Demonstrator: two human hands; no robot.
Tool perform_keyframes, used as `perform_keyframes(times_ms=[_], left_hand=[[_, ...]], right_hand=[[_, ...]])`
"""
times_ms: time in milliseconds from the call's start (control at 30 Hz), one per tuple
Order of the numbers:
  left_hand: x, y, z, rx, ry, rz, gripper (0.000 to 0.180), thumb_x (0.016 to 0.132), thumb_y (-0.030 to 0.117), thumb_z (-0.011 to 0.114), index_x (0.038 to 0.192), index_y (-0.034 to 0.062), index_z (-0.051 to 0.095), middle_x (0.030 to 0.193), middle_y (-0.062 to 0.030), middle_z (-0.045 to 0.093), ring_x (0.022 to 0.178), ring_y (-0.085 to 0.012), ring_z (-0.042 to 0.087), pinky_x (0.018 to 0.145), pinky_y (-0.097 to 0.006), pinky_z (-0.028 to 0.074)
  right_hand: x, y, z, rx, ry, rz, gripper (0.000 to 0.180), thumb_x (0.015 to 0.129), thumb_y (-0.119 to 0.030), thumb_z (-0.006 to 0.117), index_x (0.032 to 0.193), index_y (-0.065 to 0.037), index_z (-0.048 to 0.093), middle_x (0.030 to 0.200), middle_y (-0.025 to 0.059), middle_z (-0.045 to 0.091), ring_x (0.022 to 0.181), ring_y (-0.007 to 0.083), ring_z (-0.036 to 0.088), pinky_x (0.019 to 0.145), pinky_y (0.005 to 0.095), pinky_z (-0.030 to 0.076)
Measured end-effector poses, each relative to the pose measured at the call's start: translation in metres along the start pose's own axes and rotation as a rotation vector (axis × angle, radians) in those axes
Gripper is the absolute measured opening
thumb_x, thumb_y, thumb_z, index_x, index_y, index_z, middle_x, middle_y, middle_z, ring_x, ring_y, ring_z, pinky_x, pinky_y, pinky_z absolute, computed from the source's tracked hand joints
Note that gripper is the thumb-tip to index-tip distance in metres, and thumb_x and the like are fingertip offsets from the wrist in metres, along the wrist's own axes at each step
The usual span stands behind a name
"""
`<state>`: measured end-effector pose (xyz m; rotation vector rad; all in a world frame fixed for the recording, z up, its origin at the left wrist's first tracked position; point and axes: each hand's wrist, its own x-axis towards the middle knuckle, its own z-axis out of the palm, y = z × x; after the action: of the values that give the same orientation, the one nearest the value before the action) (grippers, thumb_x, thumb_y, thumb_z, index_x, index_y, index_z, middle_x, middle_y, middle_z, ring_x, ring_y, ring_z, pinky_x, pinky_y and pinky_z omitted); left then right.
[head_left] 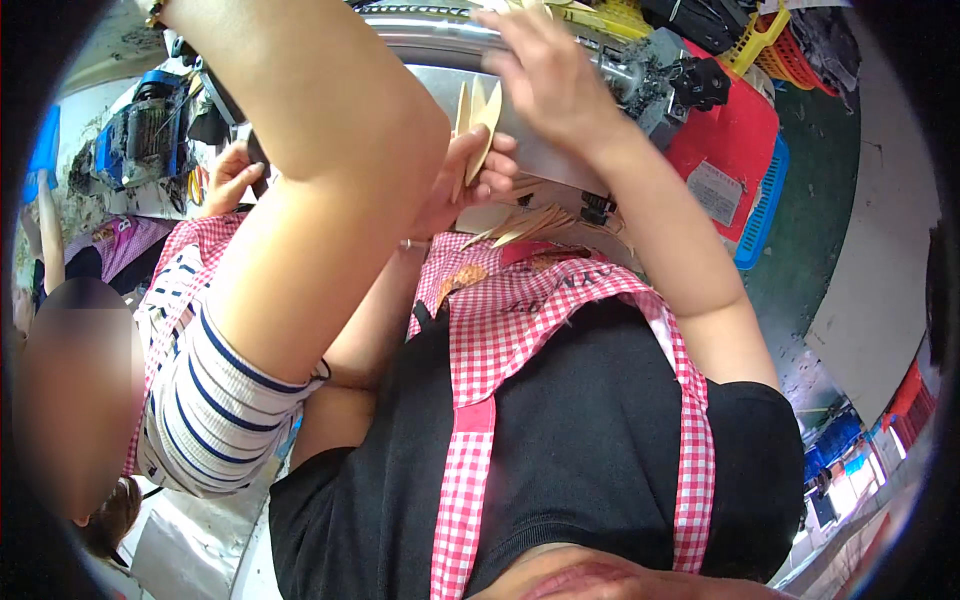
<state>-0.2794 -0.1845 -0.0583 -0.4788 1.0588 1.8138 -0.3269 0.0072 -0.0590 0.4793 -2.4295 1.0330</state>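
Observation:
Several thin, pale, leaf-shaped pieces [486, 128] stand fanned up between the closed fingers of my left hand [492, 178]. My left forearm is largely hidden behind a co-worker's bare arm [340, 150], which crosses in front of it. Higher up, my right hand [555, 85] is over the metal plate, close to a shiny metal roller [425, 32]. Its fingers are stretched out and apart, and I see nothing held in them. More pale strips [530, 225] lie in a loose bunch at the edge of my red checked apron [540, 300].
A machine with a black knob [703, 83] stands right of the roller, beside a red board [725, 150] and a blue basket [765, 205]. Yellow and orange baskets are at the top right. The co-worker in a striped sleeve [225, 400] sits close on my left, near a dusty blue motor [150, 130].

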Motion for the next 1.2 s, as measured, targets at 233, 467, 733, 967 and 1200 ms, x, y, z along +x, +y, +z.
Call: perform_keyframes(times_ms=[233, 467, 733, 967, 1200], left_hand=[[0.063, 0.022, -0.035, -0.195, -0.147, -0.105, 0.035, 0.109, 0.026, 0.045, 0.116, -0.0034, 0.062, 0.074, -0.0004, 0.061, 0.057, -0.0036, 0.056, 0.047, -0.013, 0.05], [0.055, 0.048, -0.007, 0.044, -0.031, -0.118, 0.036, 0.107, 0.029, 0.05, 0.118, -0.0019, 0.063, 0.082, -0.0013, 0.064, 0.063, -0.0039, 0.058, 0.06, -0.015, 0.054], [0.038, -0.011, -0.04, -0.302, -0.104, 0.207, 0.034, 0.105, 0.028, 0.052, 0.12, 0.0, 0.063, 0.107, -0.0104, 0.072, 0.095, -0.0206, 0.071, 0.083, -0.036, 0.059], [0.018, -0.03, -0.026, -0.141, 0.078, 0.12, 0.026, 0.104, 0.019, 0.049, 0.114, 0.001, 0.064, 0.103, -0.0082, 0.07, 0.088, -0.0198, 0.07, 0.077, -0.036, 0.058], [0.048, -0.009, -0.026, -0.089, -0.004, 0.297, 0.024, 0.103, 0.015, 0.049, 0.105, -0.001, 0.066, 0.095, -0.0062, 0.068, 0.078, -0.0154, 0.068, 0.065, -0.03, 0.056]], right_hand=[[0.068, 0.069, 0.036, -0.033, -0.905, 0.323, 0.04, 0.084, -0.007, 0.057, 0.121, -0.013, 0.069, 0.111, 0.0213, 0.071, 0.103, 0.0352, 0.067, 0.089, 0.0437, 0.053], [0.091, 0.067, 0.012, -0.002, -0.989, 0.536, 0.033, 0.083, -0.014, 0.065, 0.114, -0.007, 0.073, 0.106, 0.0202, 0.073, 0.096, 0.03, 0.07, 0.083, 0.0394, 0.054], [-0.018, -0.052, -0.019, -0.211, -0.33, -0.023, 0.019, 0.083, -0.008, 0.062, 0.101, -0.003, 0.063, 0.099, 0.0114, 0.059, 0.098, 0.0281, 0.063, 0.077, 0.037, 0.058], [-0.068, -0.062, -0.009, -0.228, -0.364, -0.007, 0.013, 0.081, -0.011, 0.061, 0.09, -0.003, 0.061, 0.1, 0.0097, 0.059, 0.096, 0.0232, 0.062, 0.076, 0.0323, 0.058], [-0.05, -0.051, -0.007, -0.34, -0.321, 0.042, 0.013, 0.08, -0.012, 0.062, 0.091, -0.005, 0.06, 0.097, 0.0082, 0.06, 0.093, 0.0227, 0.063, 0.072, 0.032, 0.058]])
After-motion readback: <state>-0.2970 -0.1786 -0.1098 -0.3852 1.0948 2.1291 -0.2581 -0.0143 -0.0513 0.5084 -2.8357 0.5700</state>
